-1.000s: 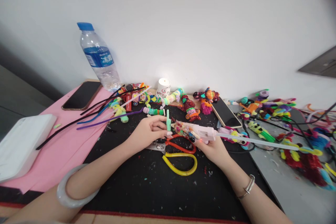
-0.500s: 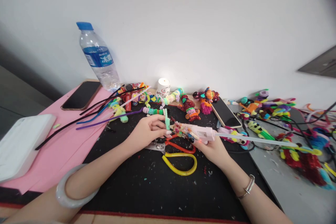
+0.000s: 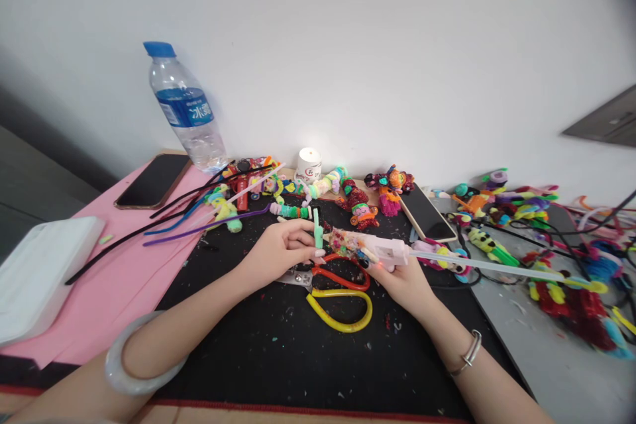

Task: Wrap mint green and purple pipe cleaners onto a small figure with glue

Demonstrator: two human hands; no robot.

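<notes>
The left hand (image 3: pixel 273 253) pinches a green piece (image 3: pixel 318 228), which stands upright at the fingertips, above the scissors (image 3: pixel 338 293). The right hand (image 3: pixel 405 281) wraps a pale pink glue gun (image 3: pixel 390 252), its nozzle just beside the green piece; contact is indistinguishable.

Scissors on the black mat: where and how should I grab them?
Probably by the yellow loop's outer curve, coming from the near side, low over the black mat. That loop is uncovered, while the metal end runs behind the left hand and the glue gun partly hides the red loop.
</notes>
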